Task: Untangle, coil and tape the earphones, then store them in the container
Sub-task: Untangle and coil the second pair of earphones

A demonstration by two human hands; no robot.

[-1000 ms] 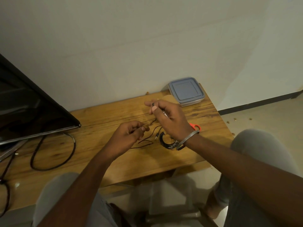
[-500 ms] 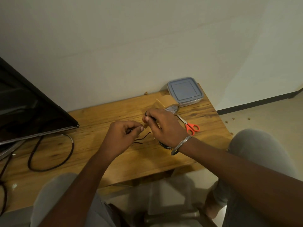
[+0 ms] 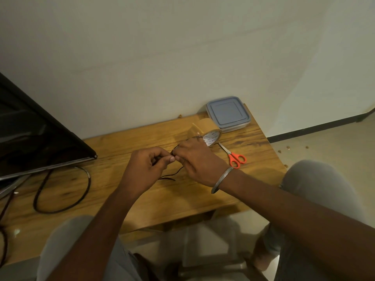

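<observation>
The thin black earphones cable is pinched between both hands over the wooden table. My left hand grips one part, and my right hand grips it right beside, thumbs almost touching. A loose loop of cable hangs below onto the table. Most of the earphones are hidden under my right hand. A roll of brown tape stands just behind my right hand. The container, clear with a blue-grey lid on, sits at the table's far right corner against the wall.
Orange-handled scissors lie right of my right hand. A dark monitor leans over the table's left side, with a thick black cord looped in front. My knees and a stool frame show below the table's front edge.
My right hand has come down and left from above the tape roll to meet my left hand. The cable between them is drawn in shorter. The dark coil seen earlier is now covered.
</observation>
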